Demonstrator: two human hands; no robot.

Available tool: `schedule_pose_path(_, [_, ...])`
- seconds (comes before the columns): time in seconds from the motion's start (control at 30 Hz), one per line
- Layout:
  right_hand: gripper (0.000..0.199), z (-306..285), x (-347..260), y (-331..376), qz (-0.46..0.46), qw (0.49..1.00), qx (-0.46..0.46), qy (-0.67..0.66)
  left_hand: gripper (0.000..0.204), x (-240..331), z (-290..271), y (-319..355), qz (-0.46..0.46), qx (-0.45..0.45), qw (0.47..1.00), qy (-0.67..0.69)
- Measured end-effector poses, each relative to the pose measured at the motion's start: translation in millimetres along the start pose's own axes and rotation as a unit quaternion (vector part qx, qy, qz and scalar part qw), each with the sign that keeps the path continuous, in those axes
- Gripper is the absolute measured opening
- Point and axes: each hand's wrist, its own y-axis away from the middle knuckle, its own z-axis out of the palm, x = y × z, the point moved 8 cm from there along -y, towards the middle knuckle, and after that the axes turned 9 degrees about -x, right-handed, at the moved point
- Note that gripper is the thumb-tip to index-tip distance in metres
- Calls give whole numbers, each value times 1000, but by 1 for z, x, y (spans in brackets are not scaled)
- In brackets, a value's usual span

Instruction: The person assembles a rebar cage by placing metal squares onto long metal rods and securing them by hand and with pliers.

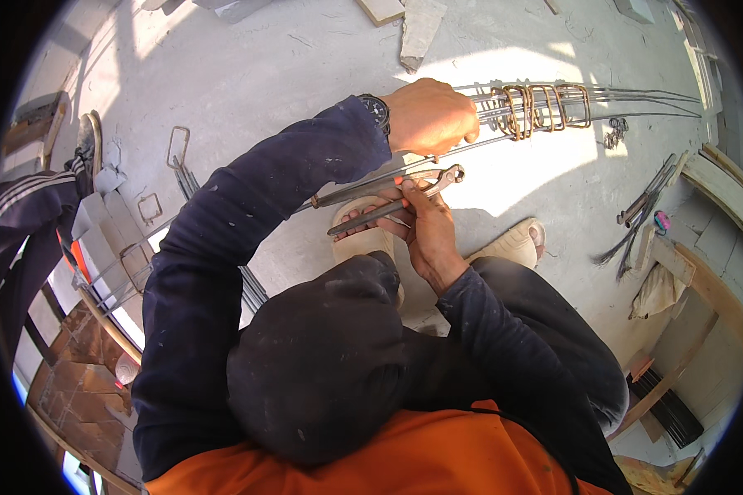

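My left hand (pixel 431 115), with a dark watch at the wrist, is closed over long thin steel bars (pixel 636 95). Its fingertips are partly hidden under the hand. To its right, several brown bent-steel stirrups (pixel 545 109) are strung around the bars. My right hand (pixel 425 227) is closed around a pair of end-cutting pincers (pixel 452 175) just below the left hand. The pincers' long dark handles point left and stand apart, and their jaws lie close beneath the bars. Nothing shows between the jaws.
A person's leg in striped trousers (pixel 33 202) stands at the left. Loose stirrups (pixel 177 147) lie on the floor nearby. Cut wires (pixel 640 210) and a wooden frame (pixel 718 289) are at the right. A board piece (pixel 421 33) lies far ahead.
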Motion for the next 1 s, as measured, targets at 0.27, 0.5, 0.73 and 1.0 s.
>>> schedule_pose_path(0.27, [27,1,-3,-9,16,1000,-19,-12,10,-2,31,-4,-37,-92,990,-103])
schedule_pose_path(0.5, [27,0,-3,-13,25,999,-21,-8,11,0,46,-1,10,-48,991,-125])
schedule_pose_path(0.73, [28,3,-6,-16,39,998,-48,-20,13,-2,51,1,31,-37,991,-125])
schedule_pose_path(1.0, [35,-47,-15,-16,58,996,-65,33,23,-2,48,14,29,7,993,-111])
